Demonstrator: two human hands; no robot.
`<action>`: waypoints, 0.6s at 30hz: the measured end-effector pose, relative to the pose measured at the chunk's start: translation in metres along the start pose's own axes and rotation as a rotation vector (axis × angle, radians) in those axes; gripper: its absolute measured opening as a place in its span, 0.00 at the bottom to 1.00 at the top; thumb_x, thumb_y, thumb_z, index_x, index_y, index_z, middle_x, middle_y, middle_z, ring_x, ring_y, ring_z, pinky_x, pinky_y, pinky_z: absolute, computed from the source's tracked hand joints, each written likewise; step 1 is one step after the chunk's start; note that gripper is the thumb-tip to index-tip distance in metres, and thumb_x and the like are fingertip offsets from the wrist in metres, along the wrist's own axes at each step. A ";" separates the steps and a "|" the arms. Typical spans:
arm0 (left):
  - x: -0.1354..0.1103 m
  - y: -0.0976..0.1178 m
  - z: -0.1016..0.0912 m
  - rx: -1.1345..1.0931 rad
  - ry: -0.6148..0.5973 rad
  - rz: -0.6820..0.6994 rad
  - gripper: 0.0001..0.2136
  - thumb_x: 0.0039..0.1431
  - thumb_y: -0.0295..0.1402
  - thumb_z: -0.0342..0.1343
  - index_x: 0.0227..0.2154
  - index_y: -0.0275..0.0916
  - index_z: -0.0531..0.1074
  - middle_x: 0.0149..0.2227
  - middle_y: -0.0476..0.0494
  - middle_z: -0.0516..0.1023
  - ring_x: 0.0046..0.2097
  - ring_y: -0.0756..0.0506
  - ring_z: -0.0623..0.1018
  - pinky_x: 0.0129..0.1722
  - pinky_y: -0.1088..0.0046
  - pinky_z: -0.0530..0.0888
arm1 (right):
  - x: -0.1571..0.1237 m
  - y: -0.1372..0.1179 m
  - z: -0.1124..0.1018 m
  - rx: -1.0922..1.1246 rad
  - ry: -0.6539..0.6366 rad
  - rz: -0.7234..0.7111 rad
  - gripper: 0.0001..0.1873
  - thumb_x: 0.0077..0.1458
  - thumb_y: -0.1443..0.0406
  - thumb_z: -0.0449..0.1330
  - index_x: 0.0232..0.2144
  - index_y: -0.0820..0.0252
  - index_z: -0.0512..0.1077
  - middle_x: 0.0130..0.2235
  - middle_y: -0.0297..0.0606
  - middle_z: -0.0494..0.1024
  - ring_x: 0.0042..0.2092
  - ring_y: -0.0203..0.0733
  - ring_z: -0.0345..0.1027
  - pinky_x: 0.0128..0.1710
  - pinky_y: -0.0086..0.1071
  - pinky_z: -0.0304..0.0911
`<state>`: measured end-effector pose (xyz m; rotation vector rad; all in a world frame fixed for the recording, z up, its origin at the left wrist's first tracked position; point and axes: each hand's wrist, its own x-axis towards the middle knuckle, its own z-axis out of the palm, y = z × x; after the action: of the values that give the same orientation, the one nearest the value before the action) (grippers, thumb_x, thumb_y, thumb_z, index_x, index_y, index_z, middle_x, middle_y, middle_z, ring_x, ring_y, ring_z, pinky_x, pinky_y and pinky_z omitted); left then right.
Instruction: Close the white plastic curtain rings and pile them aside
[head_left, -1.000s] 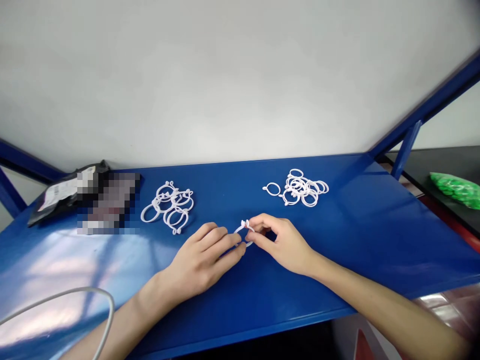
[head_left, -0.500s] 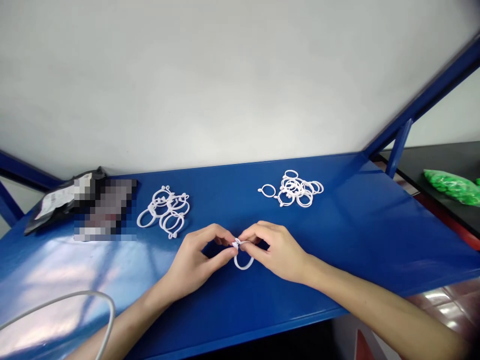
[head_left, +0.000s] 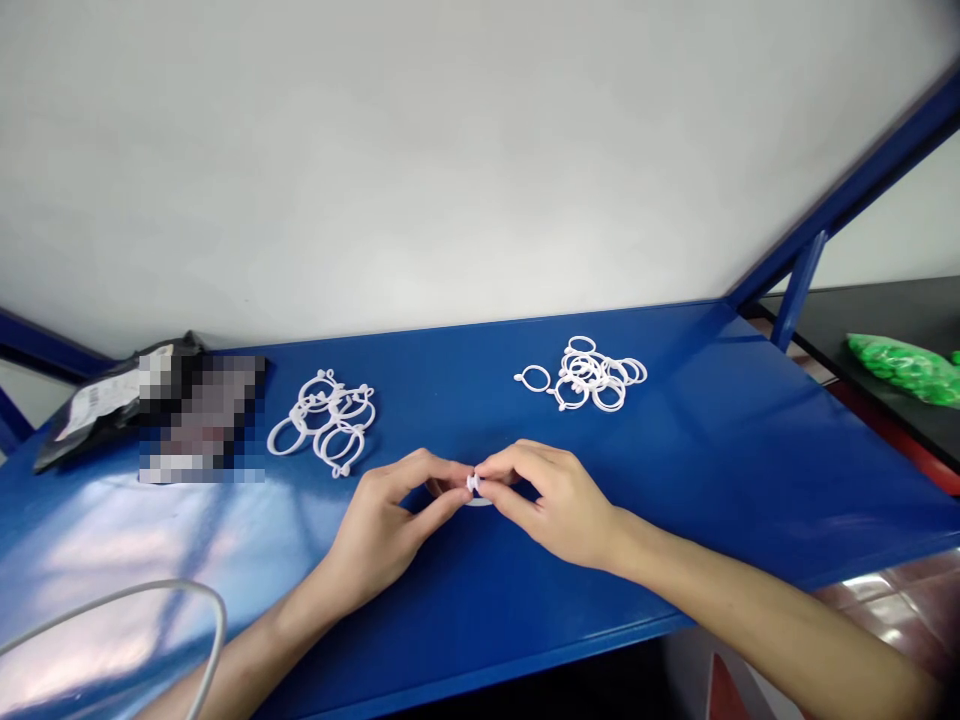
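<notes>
A white plastic ring (head_left: 478,502) is pinched between my two hands above the blue table; its small knobbed end shows at the fingertips, and most of its loop is hidden behind the fingers. My left hand (head_left: 405,510) grips it from the left with thumb and index finger. From the right, my right hand (head_left: 547,500) pinches the same ring, its fingertips almost meeting the left ones. Beyond my left hand lies a loose group of white rings (head_left: 322,415) with small knobs and eyelets. A denser pile of similar white rings (head_left: 589,375) sits beyond my right hand.
The blue table (head_left: 450,620) backs onto a pale wall (head_left: 465,160). A black plastic package (head_left: 120,395) lies at the left, beside a pixelated area. A white cable (head_left: 150,585) loops across the lower left. A bag of green items (head_left: 904,370) rests on a dark surface at right.
The held ring has turned: its loop hung toward me before and now shows only as a thin edge behind the fingers. Both hands keep nearly the same place and pinch.
</notes>
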<state>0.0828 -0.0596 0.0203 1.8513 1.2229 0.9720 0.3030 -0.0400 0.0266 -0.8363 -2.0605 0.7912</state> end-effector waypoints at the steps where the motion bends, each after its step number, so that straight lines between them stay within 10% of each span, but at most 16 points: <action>1: 0.000 0.001 0.000 -0.004 0.007 0.014 0.05 0.64 0.32 0.63 0.40 0.46 0.83 0.34 0.51 0.84 0.34 0.50 0.82 0.36 0.78 0.77 | 0.000 -0.001 0.000 0.011 0.000 0.002 0.02 0.66 0.66 0.62 0.40 0.57 0.77 0.36 0.33 0.84 0.38 0.37 0.77 0.40 0.30 0.71; 18: -0.004 0.008 0.007 -0.040 0.114 0.134 0.02 0.62 0.30 0.65 0.35 0.44 0.82 0.33 0.49 0.86 0.33 0.48 0.82 0.34 0.74 0.79 | -0.002 0.001 0.004 0.046 0.046 -0.072 0.06 0.68 0.65 0.61 0.37 0.56 0.76 0.36 0.36 0.83 0.37 0.38 0.77 0.39 0.33 0.73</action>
<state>0.0908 -0.0666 0.0230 1.8876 1.1486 1.1812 0.3011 -0.0420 0.0228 -0.7439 -2.0125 0.7703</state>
